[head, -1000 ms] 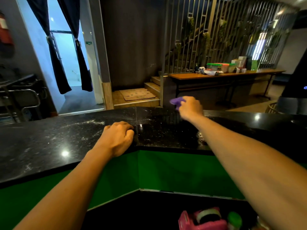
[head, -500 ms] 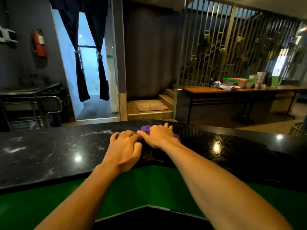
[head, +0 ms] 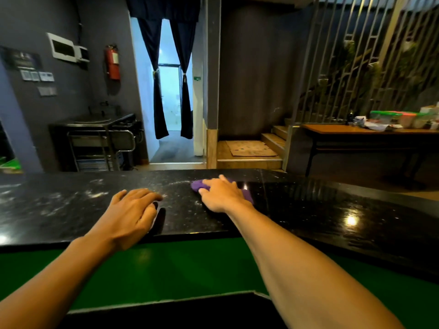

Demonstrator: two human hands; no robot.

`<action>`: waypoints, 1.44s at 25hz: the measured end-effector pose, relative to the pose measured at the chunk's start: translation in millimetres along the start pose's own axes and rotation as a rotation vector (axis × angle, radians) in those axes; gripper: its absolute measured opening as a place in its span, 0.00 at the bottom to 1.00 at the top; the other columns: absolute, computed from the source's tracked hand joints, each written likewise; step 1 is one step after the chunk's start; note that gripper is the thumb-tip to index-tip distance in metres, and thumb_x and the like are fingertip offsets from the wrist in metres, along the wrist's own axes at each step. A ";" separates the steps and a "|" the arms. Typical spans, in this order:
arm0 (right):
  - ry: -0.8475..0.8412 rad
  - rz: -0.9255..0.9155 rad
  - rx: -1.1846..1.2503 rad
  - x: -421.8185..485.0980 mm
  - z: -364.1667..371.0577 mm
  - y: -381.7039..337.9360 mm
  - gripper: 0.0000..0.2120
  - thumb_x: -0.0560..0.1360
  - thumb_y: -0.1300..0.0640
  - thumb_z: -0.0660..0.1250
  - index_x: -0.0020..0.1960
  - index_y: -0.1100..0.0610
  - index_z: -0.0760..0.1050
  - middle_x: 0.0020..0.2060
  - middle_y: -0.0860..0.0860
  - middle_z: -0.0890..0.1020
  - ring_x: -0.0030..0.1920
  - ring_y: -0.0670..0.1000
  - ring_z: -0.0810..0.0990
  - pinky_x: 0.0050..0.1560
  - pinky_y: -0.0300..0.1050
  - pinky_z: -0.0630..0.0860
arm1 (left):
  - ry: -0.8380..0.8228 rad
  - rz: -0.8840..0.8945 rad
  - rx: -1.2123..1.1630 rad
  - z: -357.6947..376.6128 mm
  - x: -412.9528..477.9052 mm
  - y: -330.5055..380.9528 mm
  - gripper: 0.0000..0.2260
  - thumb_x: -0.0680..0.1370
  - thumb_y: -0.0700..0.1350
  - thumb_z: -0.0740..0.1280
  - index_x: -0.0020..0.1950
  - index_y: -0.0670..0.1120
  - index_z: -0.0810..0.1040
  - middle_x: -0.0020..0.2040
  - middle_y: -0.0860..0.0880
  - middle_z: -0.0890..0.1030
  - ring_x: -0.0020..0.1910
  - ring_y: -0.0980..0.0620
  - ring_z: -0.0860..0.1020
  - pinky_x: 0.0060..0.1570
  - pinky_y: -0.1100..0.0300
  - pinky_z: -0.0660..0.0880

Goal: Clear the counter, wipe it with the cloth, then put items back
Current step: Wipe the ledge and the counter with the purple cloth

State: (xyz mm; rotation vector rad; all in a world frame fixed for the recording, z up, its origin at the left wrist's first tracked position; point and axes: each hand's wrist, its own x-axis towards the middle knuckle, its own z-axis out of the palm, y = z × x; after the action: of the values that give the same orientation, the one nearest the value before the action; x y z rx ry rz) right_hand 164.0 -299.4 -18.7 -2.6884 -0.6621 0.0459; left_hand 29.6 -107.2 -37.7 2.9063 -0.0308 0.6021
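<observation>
A black speckled stone counter (head: 71,205) runs across the view, with pale smears on its left part and a glossy right part. My right hand (head: 222,194) lies flat on a purple cloth (head: 197,185) near the counter's far edge, pressing it down with straight fingers. Only the cloth's left end and a strip by the wrist show. My left hand (head: 133,211) rests on the counter's near edge, fingers slightly bent, holding nothing.
Below the counter's near edge is a green front panel (head: 178,264). Beyond the counter stand a steel sink unit (head: 99,138) at the left, a curtained doorway (head: 171,103), wooden steps (head: 249,150), and a wooden table (head: 356,131) with containers at the right.
My right hand and the cloth have swept left along the counter, from the right part to the middle. My left hand has opened from a curled rest, and my head has turned left.
</observation>
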 end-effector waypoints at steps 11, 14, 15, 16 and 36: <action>0.454 0.461 0.164 -30.7 -66.6 76.0 0.14 0.80 0.53 0.59 0.61 0.54 0.78 0.58 0.57 0.80 0.58 0.60 0.77 0.53 0.48 0.72 | 0.093 -0.002 -0.082 4.1 -2.1 -17.2 0.29 0.72 0.58 0.44 0.61 0.49 0.77 0.60 0.48 0.79 0.61 0.50 0.73 0.65 0.50 0.64; 0.329 0.482 -0.064 -56.1 -30.0 77.6 0.14 0.78 0.53 0.61 0.61 0.52 0.78 0.59 0.57 0.80 0.58 0.61 0.77 0.54 0.48 0.73 | 0.078 0.032 -0.086 5.4 0.9 -14.0 0.28 0.72 0.57 0.44 0.57 0.50 0.78 0.57 0.48 0.79 0.59 0.49 0.74 0.62 0.50 0.65; 0.337 0.427 -0.042 -58.2 -16.9 59.1 0.13 0.78 0.52 0.61 0.59 0.49 0.79 0.57 0.55 0.81 0.56 0.60 0.78 0.51 0.46 0.72 | 0.085 0.030 -0.089 5.3 0.3 -12.1 0.28 0.72 0.57 0.44 0.58 0.49 0.78 0.58 0.47 0.79 0.59 0.48 0.74 0.61 0.49 0.65; 0.335 0.365 0.022 -56.6 -6.1 33.2 0.12 0.79 0.52 0.61 0.58 0.47 0.80 0.55 0.53 0.81 0.54 0.57 0.78 0.48 0.44 0.70 | 0.105 0.013 -0.097 4.8 -1.1 -10.9 0.27 0.73 0.56 0.46 0.61 0.48 0.76 0.61 0.46 0.77 0.60 0.47 0.74 0.61 0.47 0.66; 0.327 0.242 0.187 -72.1 55.5 -135.1 0.10 0.80 0.51 0.60 0.56 0.47 0.79 0.53 0.51 0.80 0.57 0.57 0.76 0.46 0.43 0.68 | 0.146 0.018 -0.236 -28.5 -64.3 -93.8 0.30 0.75 0.58 0.47 0.74 0.48 0.61 0.67 0.47 0.74 0.66 0.47 0.71 0.68 0.47 0.60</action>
State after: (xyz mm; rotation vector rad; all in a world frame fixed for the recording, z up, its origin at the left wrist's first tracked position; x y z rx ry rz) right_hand 33.6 -202.0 -25.6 -2.4989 -0.2204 -0.2513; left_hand -35.4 -10.8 -52.9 2.6318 -0.1016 0.7572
